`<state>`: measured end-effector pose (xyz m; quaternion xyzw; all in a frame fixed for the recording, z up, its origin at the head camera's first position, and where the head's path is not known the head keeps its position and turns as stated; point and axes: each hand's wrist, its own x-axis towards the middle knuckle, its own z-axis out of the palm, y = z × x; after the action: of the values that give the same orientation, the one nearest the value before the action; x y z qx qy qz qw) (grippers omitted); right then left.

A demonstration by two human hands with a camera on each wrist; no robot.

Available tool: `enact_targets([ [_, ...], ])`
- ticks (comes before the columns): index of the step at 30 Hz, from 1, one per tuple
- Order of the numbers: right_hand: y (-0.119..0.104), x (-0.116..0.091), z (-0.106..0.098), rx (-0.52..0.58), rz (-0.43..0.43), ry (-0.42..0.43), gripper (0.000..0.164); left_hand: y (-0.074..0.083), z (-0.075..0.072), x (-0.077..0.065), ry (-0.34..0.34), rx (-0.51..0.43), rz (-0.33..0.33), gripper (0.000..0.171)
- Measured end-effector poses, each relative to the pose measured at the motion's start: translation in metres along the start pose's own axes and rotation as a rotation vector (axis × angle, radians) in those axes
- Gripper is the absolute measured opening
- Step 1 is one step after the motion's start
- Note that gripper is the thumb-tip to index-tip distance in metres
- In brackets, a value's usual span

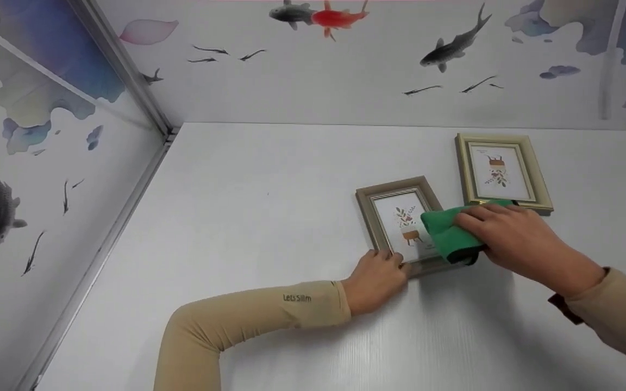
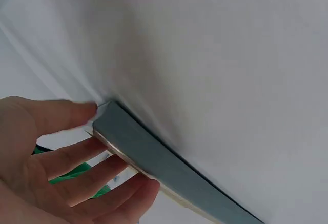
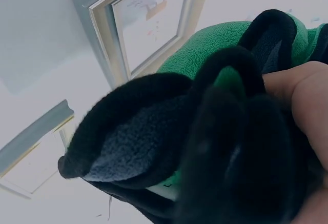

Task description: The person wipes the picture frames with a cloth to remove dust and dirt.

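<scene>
In the head view, a brown picture frame [image 1: 373, 217] with a plant-and-chair print lies tilted on the white table. My left hand [image 1: 377, 279] grips its lower left corner; the left wrist view has the thumb at the outer side [image 2: 66, 114] and the fingers over the front edge. A folded green cloth [image 1: 446, 231] with black edging is held in my right hand [image 1: 519, 244], over the right side of the brown frame. Part of the print and the frame's right side are hidden under it. In the right wrist view, bunched cloth [image 3: 210, 44] fills the middle.
A gold picture frame [image 1: 538, 174] lies just beyond my right hand, its print upside down. White panels [image 1: 345, 81] with painted fish stand along the table's far and left sides. A metal post [image 1: 128, 65] joins them at the corner.
</scene>
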<state>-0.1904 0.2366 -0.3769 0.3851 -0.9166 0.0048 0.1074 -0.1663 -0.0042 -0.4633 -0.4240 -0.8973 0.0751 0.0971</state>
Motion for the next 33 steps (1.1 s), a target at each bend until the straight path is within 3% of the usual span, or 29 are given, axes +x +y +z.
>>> enact_targets([
  [5, 0.0, 0.009, 0.004, 0.011, -0.008, 0.04, 0.059, -0.009, 0.003, -0.003, 0.058, -0.044, 0.049, 0.018],
  [8, -0.003, 0.018, 0.008, 0.018, -0.021, 0.069, 0.061, -0.017, 0.001, -0.006, 0.054, -0.078, 0.09, 0.018],
  [12, -0.01, 0.033, 0.022, 0.059, -0.088, 0.079, 0.066, -0.023, 0.003, -0.014, 0.028, -0.014, 0.159, 0.018],
  [16, -0.017, 0.049, 0.048, 0.106, -0.209, 0.018, 0.062, -0.023, 0.008, -0.018, 0.019, 0.08, 0.203, 0.023],
  [20, -0.018, 0.063, 0.075, 0.125, -0.312, -0.064, 0.051, -0.021, 0.01, -0.018, 0.027, 0.071, 0.202, 0.023],
  [22, -0.014, 0.07, 0.085, 0.106, -0.328, -0.077, 0.053, -0.021, 0.01, -0.017, 0.027, 0.055, 0.193, 0.021],
  [25, -0.005, 0.084, 0.093, 0.036, -0.296, -0.075, 0.06, -0.022, 0.009, -0.016, 0.031, 0.05, 0.184, 0.017],
  [28, 0.006, 0.101, 0.097, -0.015, -0.193, -0.11, 0.058, -0.021, 0.008, -0.015, 0.047, 0.05, 0.172, 0.015],
  [33, 0.019, 0.115, 0.102, 0.017, -0.051, -0.122, 0.052, -0.019, 0.009, -0.015, 0.081, 0.043, 0.15, 0.011],
])
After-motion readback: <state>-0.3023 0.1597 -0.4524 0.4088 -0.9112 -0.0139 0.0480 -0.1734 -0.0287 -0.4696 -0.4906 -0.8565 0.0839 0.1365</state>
